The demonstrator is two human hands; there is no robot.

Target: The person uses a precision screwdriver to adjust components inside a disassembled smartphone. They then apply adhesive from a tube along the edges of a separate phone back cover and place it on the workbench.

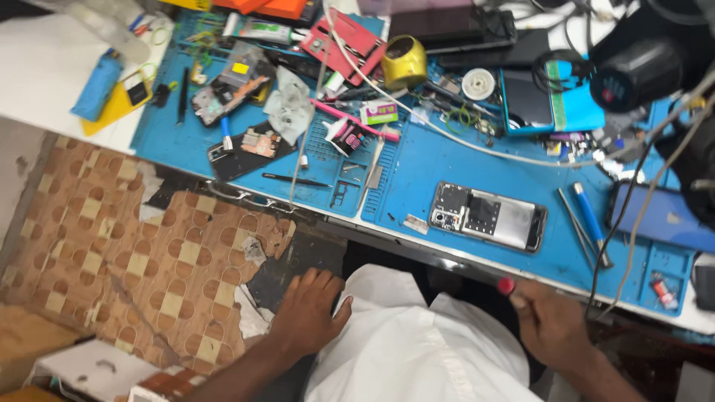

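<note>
My left hand (307, 310) rests flat on my white-clothed thigh (402, 342) below the bench edge, fingers spread, holding nothing. My right hand (547, 316) is closed near the bench's front edge around a small tool with a red round end (506, 286) that sticks out of the fist. Above both hands, an opened phone (488, 216) with its back removed and its board exposed lies on the blue work mat (417, 167). A blue-handled screwdriver (592, 221) and metal tweezers (576, 216) lie to the phone's right.
The mat is crowded with another dismantled phone (229, 82), a black phone back (246, 152), a yellow tape roll (404, 61), a red tray (344, 41) and white cables (447, 126). A black lamp or scope (637, 71) stands at the right. Torn patterned flooring (134, 253) lies left.
</note>
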